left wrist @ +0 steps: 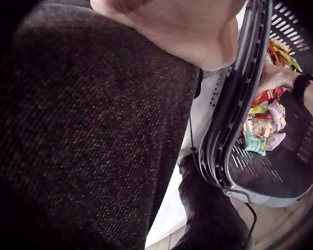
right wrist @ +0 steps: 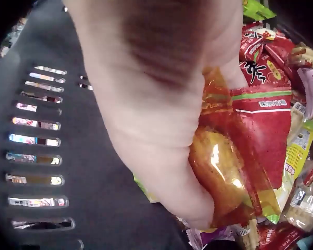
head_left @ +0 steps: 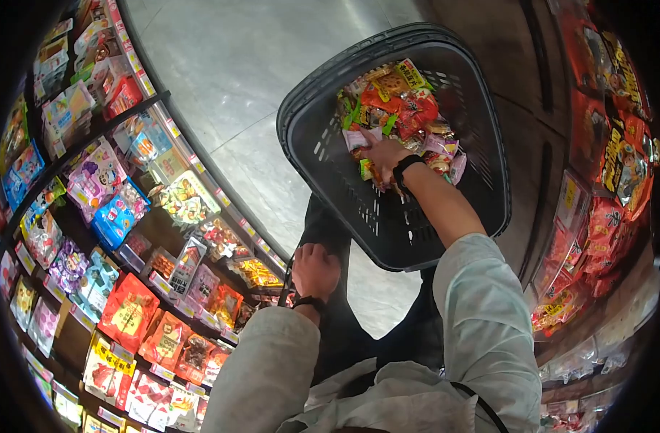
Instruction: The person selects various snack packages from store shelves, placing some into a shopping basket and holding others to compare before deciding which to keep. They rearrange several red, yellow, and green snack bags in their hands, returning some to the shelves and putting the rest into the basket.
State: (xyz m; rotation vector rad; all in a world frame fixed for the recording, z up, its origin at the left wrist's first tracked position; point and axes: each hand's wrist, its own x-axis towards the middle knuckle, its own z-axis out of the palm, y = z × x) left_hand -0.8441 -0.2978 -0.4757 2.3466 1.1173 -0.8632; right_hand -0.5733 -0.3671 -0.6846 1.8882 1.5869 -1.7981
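Note:
Reaching down into a black plastic shopping basket [head_left: 312,148], my right hand [head_left: 385,156] is among a pile of wrapped snacks [head_left: 418,108]. In the right wrist view, its thumb and fingers curl round a see-through orange snack packet [right wrist: 221,161] with a golden-brown piece inside. Behind that packet lies a red snack packet [right wrist: 263,135] with a green stripe; part of the fingers is hidden. My left hand [head_left: 317,270] rests with loosely curled fingers by the left thigh, outside the basket. The left wrist view shows it above dark trousers [left wrist: 88,130].
Shelves of bagged sweets and snacks [head_left: 131,310] curve along the left, with price tags [head_left: 172,128] on their edges. More red snack bags [head_left: 608,224] line the right side. Grey floor tiles [head_left: 229,79] stretch ahead. A thin black cord [left wrist: 192,125] hangs near the basket.

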